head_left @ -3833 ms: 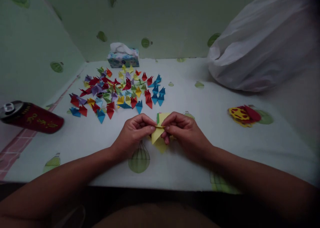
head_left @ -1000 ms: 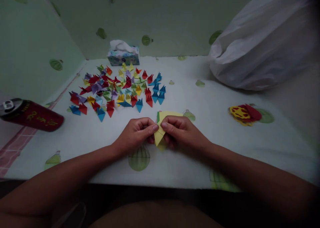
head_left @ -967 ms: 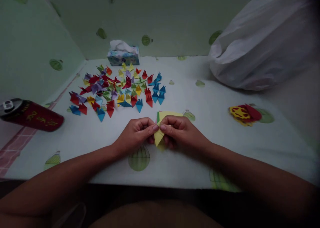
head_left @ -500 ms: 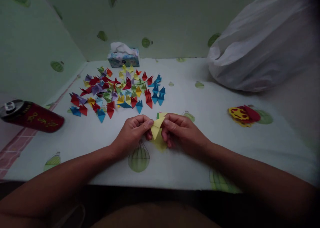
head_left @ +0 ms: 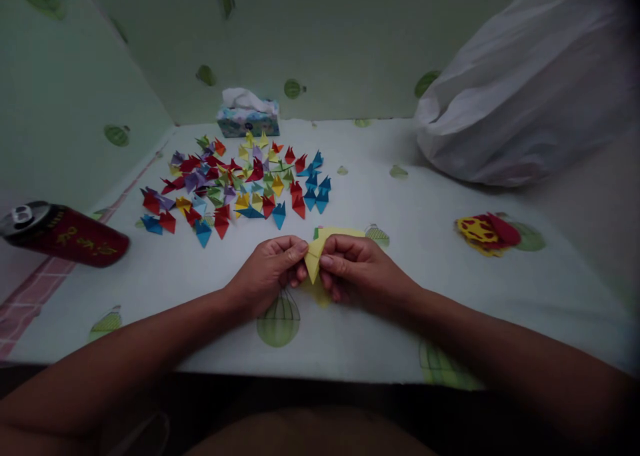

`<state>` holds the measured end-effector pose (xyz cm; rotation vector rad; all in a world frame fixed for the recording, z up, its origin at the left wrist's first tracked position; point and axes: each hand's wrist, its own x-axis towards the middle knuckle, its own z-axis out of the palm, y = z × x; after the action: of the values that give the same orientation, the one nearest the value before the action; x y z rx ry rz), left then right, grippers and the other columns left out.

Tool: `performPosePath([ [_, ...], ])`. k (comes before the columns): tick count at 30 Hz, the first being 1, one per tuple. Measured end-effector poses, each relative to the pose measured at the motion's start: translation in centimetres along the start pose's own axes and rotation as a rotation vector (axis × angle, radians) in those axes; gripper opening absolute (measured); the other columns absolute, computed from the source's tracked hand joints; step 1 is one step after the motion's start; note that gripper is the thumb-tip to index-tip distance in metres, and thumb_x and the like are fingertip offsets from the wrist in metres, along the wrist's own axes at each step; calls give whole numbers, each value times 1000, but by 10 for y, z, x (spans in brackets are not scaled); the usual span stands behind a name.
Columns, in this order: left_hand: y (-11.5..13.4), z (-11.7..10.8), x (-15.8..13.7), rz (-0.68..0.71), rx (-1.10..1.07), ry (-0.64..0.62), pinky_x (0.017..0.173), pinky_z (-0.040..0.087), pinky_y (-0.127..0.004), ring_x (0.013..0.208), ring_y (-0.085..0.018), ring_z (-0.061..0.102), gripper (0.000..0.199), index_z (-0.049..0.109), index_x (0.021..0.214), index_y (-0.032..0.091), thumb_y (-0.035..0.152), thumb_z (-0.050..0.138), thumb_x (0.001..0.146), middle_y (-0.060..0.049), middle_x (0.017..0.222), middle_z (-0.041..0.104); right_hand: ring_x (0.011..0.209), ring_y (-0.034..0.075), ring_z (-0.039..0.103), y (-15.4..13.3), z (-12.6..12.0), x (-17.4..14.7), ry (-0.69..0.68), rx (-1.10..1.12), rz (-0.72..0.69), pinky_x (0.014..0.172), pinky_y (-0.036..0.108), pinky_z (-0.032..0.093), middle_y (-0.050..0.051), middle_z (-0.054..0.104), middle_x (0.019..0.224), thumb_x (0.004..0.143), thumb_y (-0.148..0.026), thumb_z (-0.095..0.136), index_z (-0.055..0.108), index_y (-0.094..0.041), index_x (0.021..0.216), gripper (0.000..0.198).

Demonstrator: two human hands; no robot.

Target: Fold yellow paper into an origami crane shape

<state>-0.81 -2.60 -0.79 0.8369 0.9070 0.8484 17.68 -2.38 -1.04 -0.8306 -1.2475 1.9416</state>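
A small piece of folded yellow origami paper [head_left: 313, 261], pointed at its lower end, is held between my two hands above the table's near half. My left hand [head_left: 271, 267] pinches its left edge with thumb and fingers. On the opposite edge, my right hand [head_left: 363, 267] grips it with the thumb on the near face. Flat yellow sheets [head_left: 345, 232] lie on the table just behind, partly covered by my right hand. Beyond my hands spreads a pile of small folded paper cranes [head_left: 255, 169] in red, blue, yellow, purple and green.
A red drink can [head_left: 75, 235] stands at the left edge. At the back is a tissue box [head_left: 249, 119]. A big white plastic bag [head_left: 505, 109] fills the back right, and red and yellow cut-out pieces [head_left: 487, 233] lie in front of it on the patterned tablecloth [head_left: 400, 223].
The folded paper looks narrower and more upright now. My right thumb has slid down along its right edge, while the left hand keeps its pinch.
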Motion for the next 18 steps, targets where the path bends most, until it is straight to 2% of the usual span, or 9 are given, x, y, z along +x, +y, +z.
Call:
performPosePath([
  [3, -1, -1, 1, 7, -20, -11, 48, 37, -17, 48, -5, 48, 31, 60, 72, 14, 39, 76, 80, 3, 55, 57, 45, 6, 56, 0, 0, -1, 7, 4, 0, 40, 16, 39, -3, 64, 62, 86, -38, 72, 58, -17, 82, 26],
  [8, -1, 1, -1, 70, 26, 8, 61, 48, -20, 57, -8, 59, 27, 61, 74, 15, 37, 74, 82, 0, 60, 65, 47, 7, 56, -3, 0, -2, 66, -73, -2, 44, 18, 41, -3, 64, 63, 83, -36, 74, 58, -17, 83, 25],
  [12, -1, 2, -2, 69, 36, 49, 64, 50, -21, 59, -9, 60, 26, 60, 73, 15, 35, 73, 83, 0, 61, 65, 48, 7, 56, -5, 3, -3, 47, -106, -17, 45, 19, 42, -2, 64, 65, 86, -38, 71, 58, -17, 81, 26],
  [18, -4, 1, 1, 7, -58, -23, 62, 50, -21, 58, -9, 59, 27, 61, 75, 13, 36, 74, 83, 1, 60, 61, 46, 6, 54, -2, 4, -2, 4, -48, -39, 43, 17, 41, -3, 64, 62, 84, -37, 75, 56, -17, 77, 28],
])
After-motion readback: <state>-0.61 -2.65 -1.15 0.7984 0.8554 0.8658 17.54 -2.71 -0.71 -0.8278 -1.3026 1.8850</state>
